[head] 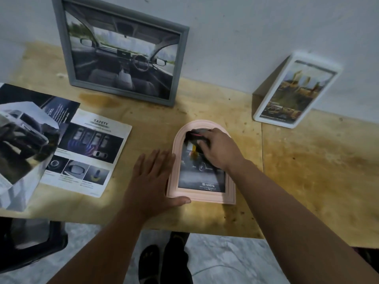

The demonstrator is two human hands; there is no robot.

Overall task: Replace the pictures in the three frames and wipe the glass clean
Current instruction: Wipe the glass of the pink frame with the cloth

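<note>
A pink arched frame (202, 196) lies flat on the wooden table (307, 171), with a dark car picture under its glass. My left hand (152, 179) lies flat against the frame's left edge, fingers spread, thumb along its lower left corner. My right hand (220, 149) presses a dark cloth (198, 136) with a red streak onto the upper glass; the cloth is blurred. A grey frame (121, 52) with a car-interior picture leans on the wall at the back. A white frame (295, 91) with a yellowish picture leans at the back right.
A car brochure sheet (90, 156) lies on the table's left side, with a curled, folded brochure (22, 138) on top at the far left. A dark chair (30, 247) stands below the table's left edge. My feet (164, 263) show on the marble floor.
</note>
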